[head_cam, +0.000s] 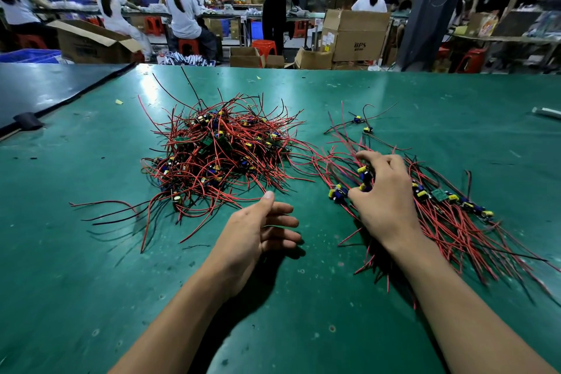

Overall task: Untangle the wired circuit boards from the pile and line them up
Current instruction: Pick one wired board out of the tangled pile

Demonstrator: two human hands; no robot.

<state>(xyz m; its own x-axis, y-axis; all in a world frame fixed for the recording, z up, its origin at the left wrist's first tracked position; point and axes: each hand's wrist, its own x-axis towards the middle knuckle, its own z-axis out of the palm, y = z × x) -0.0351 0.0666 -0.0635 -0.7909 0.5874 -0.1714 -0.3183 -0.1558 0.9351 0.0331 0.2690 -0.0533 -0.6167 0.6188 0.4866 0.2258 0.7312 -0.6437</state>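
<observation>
A tangled pile of small circuit boards with red and black wires (217, 155) lies on the green mat-covered work table (91, 252), left of the middle and well back from the near edge, its loose wire ends straggling out toward the near-left. To its right, nearer the right edge, a sorted row of the same wired boards (449, 200) lies side by side, their yellow and blue parts in a slanted line and their red wires fanned toward the near-right corner.

The right hand (384, 194) rests palm down on the left end of that row, its fingers curled over a board with yellow and blue parts (365, 174), pinching it against the table; one more board (337, 192) lies just beside the thumb. The left hand (261, 228) hovers just above the bare mat between pile and row, fingers loosely spread, holding nothing, thumb tip near the pile's closest wires.

Two stray boards (362, 124) lie farther back, toward the far edge. A pale tube-like object (546, 113) sits at the right edge. Beyond the table stand cardboard boxes (355, 36), with seated people in white (182, 9) at other benches.
</observation>
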